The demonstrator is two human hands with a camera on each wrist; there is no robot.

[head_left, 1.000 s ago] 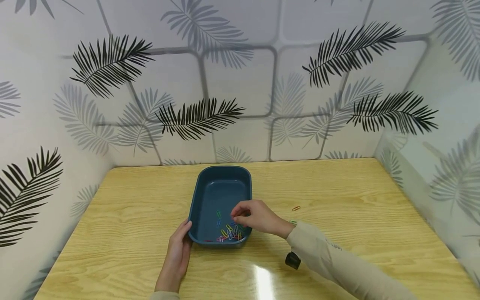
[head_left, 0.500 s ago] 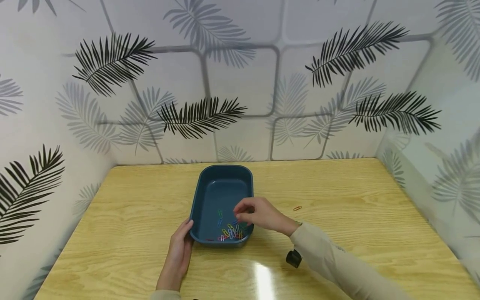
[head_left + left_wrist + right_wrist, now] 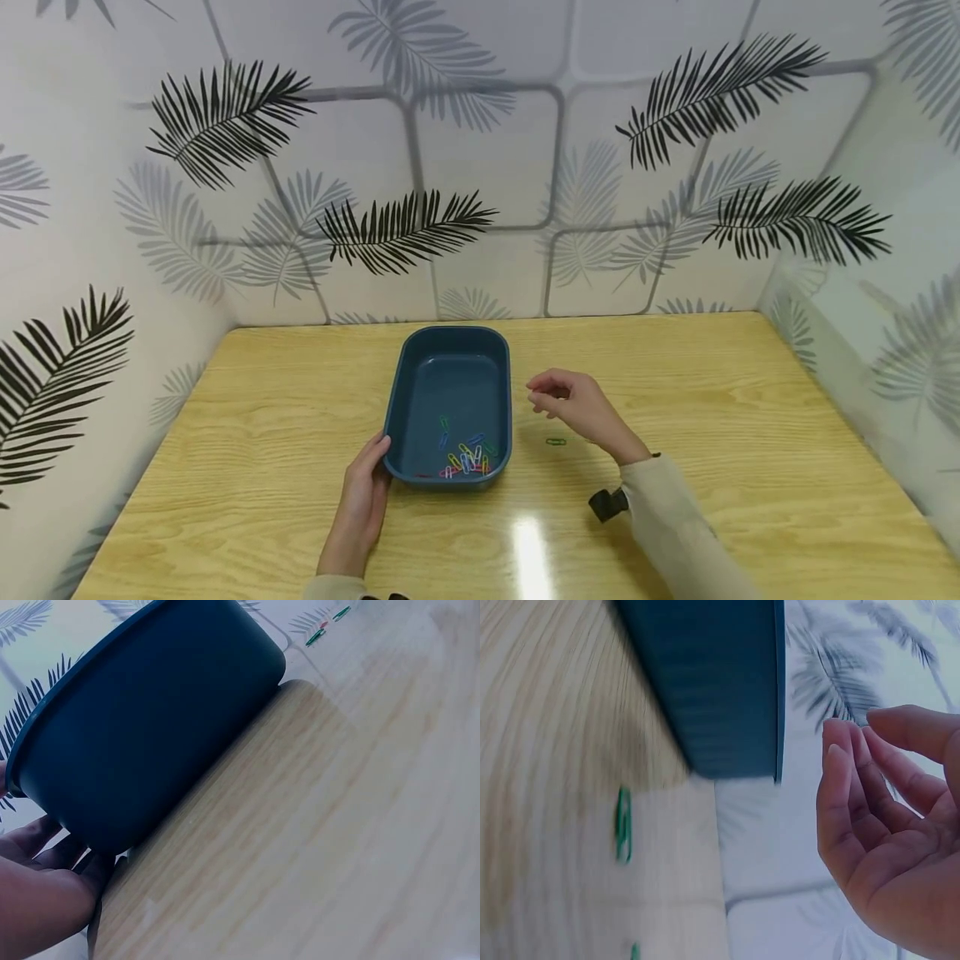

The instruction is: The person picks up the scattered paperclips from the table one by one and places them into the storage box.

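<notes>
A dark blue tray (image 3: 450, 392) stands on the table, with several coloured paper clips (image 3: 472, 458) lying mostly at its near end. My left hand (image 3: 363, 492) grips the tray's near left corner, thumb on the rim; in the left wrist view its fingers (image 3: 71, 851) press against the outer wall. Just right of the tray, my right hand (image 3: 581, 408) hovers over the table. Its fingers are loosely bent, and the right wrist view shows nothing between thumb and fingertips. Below it a green paper clip (image 3: 556, 442) lies on the wood, also seen as a green clip (image 3: 623, 825) in the right wrist view.
A second green clip (image 3: 635, 951) is cut off at the bottom of the right wrist view. The wooden table (image 3: 285, 433) ends at a leaf-patterned wall (image 3: 480, 275) behind and at both sides. Light glares on the table's front (image 3: 530, 550).
My right hand has moved from above the tray's right rim out to the right, over the table, uncovering the clips beneath it. The left hand keeps its grip on the tray.
</notes>
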